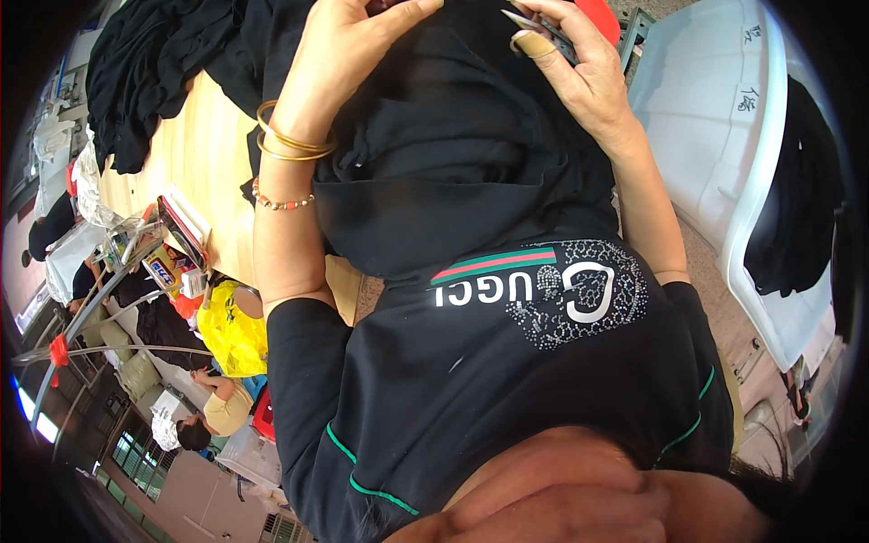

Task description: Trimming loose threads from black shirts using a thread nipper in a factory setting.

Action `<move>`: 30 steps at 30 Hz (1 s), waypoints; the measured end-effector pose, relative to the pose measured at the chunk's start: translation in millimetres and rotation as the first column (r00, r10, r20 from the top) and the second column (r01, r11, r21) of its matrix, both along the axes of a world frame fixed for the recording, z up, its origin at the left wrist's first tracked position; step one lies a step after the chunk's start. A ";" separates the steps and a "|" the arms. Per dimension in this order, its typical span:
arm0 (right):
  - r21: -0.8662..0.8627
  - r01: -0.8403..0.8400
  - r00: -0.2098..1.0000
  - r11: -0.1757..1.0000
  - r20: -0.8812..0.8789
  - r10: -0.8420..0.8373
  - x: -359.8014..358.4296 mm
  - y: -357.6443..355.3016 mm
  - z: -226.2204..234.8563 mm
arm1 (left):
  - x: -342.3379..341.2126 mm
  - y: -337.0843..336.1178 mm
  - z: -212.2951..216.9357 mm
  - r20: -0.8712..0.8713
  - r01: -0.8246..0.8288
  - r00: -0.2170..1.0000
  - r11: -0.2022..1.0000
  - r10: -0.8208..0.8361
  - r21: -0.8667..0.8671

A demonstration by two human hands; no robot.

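Observation:
My right hand (587, 68) is closed around small metal thread snips (519, 18), whose pointed blade sticks out toward the left past my fingers. A tan wrap covers that thumb. At the upper edge my left hand (348, 36) is bent, its thumb reaching right. The picture cuts off most of its fingers, and I cannot make out what is in them. Black cloth (425, 136) lies in loose folds below and between both hands, over my lap. Gold bangles and a beaded bracelet circle my left wrist.
More black cloth (145, 72) is heaped on the light wooden table (199, 145). Left of me are a yellow plastic bag (231, 330) and a box of small items (186, 231). A large whitish bin (706, 118) stands right, black cloth beside it. A seated co-worker (226, 412) is lower left.

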State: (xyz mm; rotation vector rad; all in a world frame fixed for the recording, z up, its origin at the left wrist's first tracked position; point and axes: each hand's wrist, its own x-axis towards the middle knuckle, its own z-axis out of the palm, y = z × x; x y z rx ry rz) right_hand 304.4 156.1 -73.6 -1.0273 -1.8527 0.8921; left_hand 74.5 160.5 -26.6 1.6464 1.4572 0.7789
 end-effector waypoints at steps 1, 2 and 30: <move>0.126 -0.029 0.997 0.992 0.081 0.018 -2.2 2.9 2.4 | 0.8 -1.3 -0.6 0.203 -0.021 0.978 0.997 0.037 -0.077; 0.093 -0.043 0.998 0.995 0.044 0.039 -5.7 3.6 6.9 | 2.3 -3.1 0.4 0.395 -0.026 0.915 0.988 0.086 -0.155; 0.210 -0.087 0.996 0.974 0.006 0.088 -18.4 13.2 22.4 | -23.6 -10.5 -1.3 0.433 0.086 0.902 0.980 -0.001 -0.178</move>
